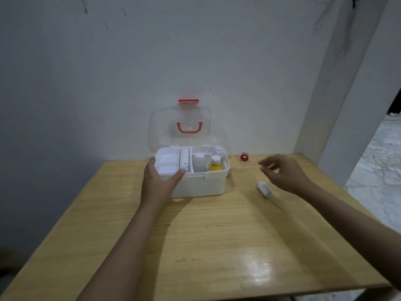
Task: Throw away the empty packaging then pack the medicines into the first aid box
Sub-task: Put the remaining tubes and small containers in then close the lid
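First aid box: white plastic, rounded corners, sits at the far middle of the worktop, against the wall. Clear lid stands open and upright, with a red U-shaped handle and a red latch on top. Inside: a white divided tray on the left with a white tube lying along it; on the right a translucent white bottle and a smaller white-capped bottle with yellow below it.

Worktop: pale varnished wood, glossy, visible grain.

Outside the box: a small white cylinder, blurred, possibly a bandage roll, lies on its side to the right; a small red round item sits at the far edge near the wall.

Left hand rests on the box's near-left corner, thumb on the rim, fingers wrapped round the side, arm extended. Right hand hovers just beyond the cylinder, fingers loosely curled, grasping nothing.
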Demonstrator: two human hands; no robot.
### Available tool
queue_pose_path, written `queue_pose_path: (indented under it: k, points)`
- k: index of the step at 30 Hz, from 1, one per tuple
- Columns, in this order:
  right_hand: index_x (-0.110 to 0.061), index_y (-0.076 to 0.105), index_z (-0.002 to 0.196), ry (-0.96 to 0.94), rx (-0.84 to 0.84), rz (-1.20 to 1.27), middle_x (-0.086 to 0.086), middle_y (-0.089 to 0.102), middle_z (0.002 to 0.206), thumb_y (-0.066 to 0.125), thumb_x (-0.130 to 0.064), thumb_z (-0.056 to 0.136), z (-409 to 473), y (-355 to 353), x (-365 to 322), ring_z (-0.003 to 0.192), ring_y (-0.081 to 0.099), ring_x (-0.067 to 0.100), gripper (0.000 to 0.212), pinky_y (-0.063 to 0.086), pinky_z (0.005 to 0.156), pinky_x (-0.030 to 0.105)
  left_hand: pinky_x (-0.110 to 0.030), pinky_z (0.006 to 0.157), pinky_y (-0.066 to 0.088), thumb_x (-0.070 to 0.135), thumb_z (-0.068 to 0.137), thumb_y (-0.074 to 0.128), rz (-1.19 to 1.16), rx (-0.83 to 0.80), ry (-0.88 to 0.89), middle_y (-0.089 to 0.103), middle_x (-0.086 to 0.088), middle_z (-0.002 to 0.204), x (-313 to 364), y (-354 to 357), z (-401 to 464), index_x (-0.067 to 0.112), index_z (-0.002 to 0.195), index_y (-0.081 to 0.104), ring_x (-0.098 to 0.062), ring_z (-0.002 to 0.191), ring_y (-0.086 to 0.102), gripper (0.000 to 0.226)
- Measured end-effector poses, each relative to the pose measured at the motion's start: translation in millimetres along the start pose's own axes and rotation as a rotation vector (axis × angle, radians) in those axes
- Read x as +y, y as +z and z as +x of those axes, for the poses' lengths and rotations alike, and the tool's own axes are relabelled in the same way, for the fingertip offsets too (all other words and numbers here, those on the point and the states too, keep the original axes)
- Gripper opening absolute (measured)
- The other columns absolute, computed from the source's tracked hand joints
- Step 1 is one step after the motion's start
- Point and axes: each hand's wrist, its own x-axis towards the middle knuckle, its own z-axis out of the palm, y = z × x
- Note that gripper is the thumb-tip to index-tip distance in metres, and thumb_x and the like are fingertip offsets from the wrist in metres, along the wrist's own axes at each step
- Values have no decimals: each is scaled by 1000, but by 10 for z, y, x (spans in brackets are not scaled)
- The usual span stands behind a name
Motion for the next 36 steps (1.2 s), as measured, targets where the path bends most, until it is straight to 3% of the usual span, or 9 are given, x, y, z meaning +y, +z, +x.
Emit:
queue_pose_path:
  k: [3, 9, 15, 19, 22, 24, 28, 32, 36]
  points:
    - [-17, 70, 104, 127, -54, -82, 4, 69, 104, 67, -24, 84, -163, -6, 354, 78, 63, 14, 22, 52, 73, 32, -37, 105, 36, 52, 72, 74, 9, 8, 1, 31, -5, 153, 9, 5, -2, 17, 148, 24, -25, 137, 34, 98]
    - [-28, 65, 112, 203, -77, -121, -3, 57, 103, 68, -50, 75, -375, 235, 519, 82, 59, 13, 44, 52, 72, 35, -37, 106, 36, 50, 72, 75, -9, 19, 2, 34, -4, 152, 10, 2, -15, 17, 147, 26, -24, 136, 35, 96]
    - [-15, 70, 93, 138, 120, 12, 3, 68, 88, 64, -35, 83, -344, 488, 417, 71, 59, 11, 23, 41, 61, 24, -35, 104, 37, 48, 72, 76, -24, 17, 13, 37, -4, 149, 23, -18, -21, 16, 146, 27, -23, 134, 38, 94]
    - [-13, 71, 86, 82, 244, 142, -1, 71, 83, 71, -24, 80, -225, 394, 153, 67, 60, 6, 13, 46, 64, 22, -36, 104, 37, 49, 72, 76, -24, 19, 9, 36, -4, 150, 25, -18, -22, 17, 146, 27, -23, 135, 37, 95]
    - [-18, 71, 82, 18, 293, 233, -8, 70, 80, 74, -30, 78, -77, 273, -215, 66, 60, -2, 13, 44, 63, 9, -37, 103, 38, 49, 72, 76, -30, 10, 4, 36, -4, 150, 25, -12, -21, 18, 146, 26, -24, 135, 37, 95]
    - [-21, 72, 82, -16, 298, 295, -9, 69, 80, 75, -36, 76, 42, 225, -496, 66, 61, -1, 17, 44, 62, 8, -37, 104, 38, 50, 71, 76, -38, -2, -6, 35, -4, 151, 25, -18, -19, 19, 147, 25, -24, 136, 36, 96]
    - [-15, 74, 90, -137, 147, 355, -4, 70, 79, 74, -38, 75, 238, 200, -1085, 68, 65, 5, 28, 53, 63, 19, -38, 103, 40, 51, 68, 78, -57, -19, -26, 36, -4, 149, 42, -56, 9, 18, 146, 26, -23, 133, 38, 100]
    - [-12, 74, 93, -237, -94, 238, 0, 73, 84, 74, -29, 75, 433, 378, -1577, 72, 66, 6, 25, 56, 70, 23, -32, 87, 45, 50, 68, 78, -59, -83, -23, 36, -3, 148, 75, -101, 10, 21, 146, 23, -23, 128, 41, 99]
    - [-7, 75, 95, -248, -255, 134, 5, 75, 91, 75, -18, 77, 579, 681, -1830, 70, 63, 10, 22, 48, 62, 13, -15, 67, 42, 44, 75, 75, -129, -131, 22, 44, 5, 133, 1, -196, 13, 24, 142, 30, -9, 106, 47, 83]
